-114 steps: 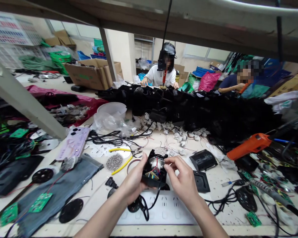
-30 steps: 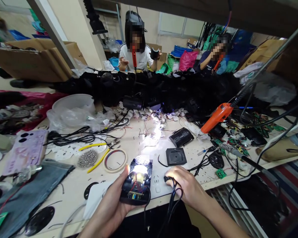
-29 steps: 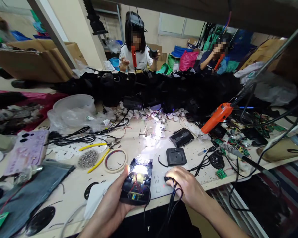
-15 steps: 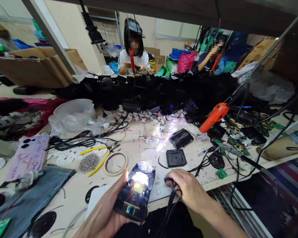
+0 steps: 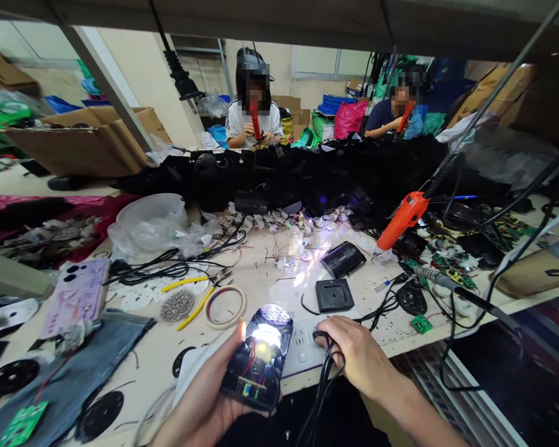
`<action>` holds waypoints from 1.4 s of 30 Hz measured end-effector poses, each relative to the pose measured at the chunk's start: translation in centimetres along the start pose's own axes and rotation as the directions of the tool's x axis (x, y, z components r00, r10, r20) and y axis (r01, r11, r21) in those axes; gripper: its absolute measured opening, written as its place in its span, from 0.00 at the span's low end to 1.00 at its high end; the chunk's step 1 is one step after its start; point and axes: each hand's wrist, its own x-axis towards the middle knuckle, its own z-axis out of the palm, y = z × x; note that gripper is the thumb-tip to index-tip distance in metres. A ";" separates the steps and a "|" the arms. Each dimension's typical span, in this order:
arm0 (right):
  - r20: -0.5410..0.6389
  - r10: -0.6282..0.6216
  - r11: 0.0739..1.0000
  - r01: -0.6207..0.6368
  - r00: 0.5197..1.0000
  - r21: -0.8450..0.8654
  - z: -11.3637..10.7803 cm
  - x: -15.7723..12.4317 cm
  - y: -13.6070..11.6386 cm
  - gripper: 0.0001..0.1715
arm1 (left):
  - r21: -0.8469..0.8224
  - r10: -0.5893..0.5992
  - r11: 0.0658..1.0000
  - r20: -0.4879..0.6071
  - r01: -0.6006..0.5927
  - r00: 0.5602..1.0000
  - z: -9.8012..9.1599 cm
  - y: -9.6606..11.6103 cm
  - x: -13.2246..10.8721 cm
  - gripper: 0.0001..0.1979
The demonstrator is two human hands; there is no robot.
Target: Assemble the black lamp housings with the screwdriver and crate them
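Note:
My left hand (image 5: 214, 391) is wrapped around an open black lamp housing (image 5: 235, 380). A bright light shines from inside the housing, where red and blue wires and a small circuit board (image 5: 248, 388) show at the lower end. Fingers bent, my right hand (image 5: 351, 354) grips a black plug (image 5: 319, 335) at the white socket strip (image 5: 302, 357) on the table's front edge. Several black cables (image 5: 323, 391) hang down below that hand. Whether the plug sits in a socket is hidden by the fingers. Just beyond lies a square black plastic part (image 5: 334, 295).
Left of the lamp are a tape roll (image 5: 209, 315), yellow-handled pliers (image 5: 186, 287) and a dish of screws (image 5: 177, 305). An orange electric screwdriver (image 5: 403, 220) hangs at right above circuit boards and a soldering iron (image 5: 447, 285). Black parts are heaped behind; two people sit beyond.
The view has turned slightly left, so the table's things appear shifted right. Both hands keep their holds and the lamp stays lit. The person at far right has lowered an arm.

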 end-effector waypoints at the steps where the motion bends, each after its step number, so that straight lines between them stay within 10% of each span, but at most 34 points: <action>1: -0.001 0.001 1.000 -0.001 1.000 0.003 0.0 0.0 0.0 0.24 | -0.004 0.002 1.000 -0.002 -0.002 1.000 0.0 0.0 0.0 0.18; 12: -0.006 -0.013 0.999 0.013 1.000 0.032 0.3 0.0 0.2 0.15 | -0.049 0.124 0.990 -0.098 -0.130 0.987 -0.4 -0.3 0.6 0.16; 26: 0.018 -0.058 0.984 0.060 0.998 -0.166 1.2 0.1 1.2 0.22 | -0.094 0.435 0.898 0.032 -0.431 0.900 -0.8 2.4 4.3 0.20; 42: 0.039 -0.071 0.975 0.078 0.997 -0.210 1.1 0.0 1.4 0.21 | -0.027 0.394 0.919 0.138 -0.394 0.909 -0.7 2.9 4.7 0.26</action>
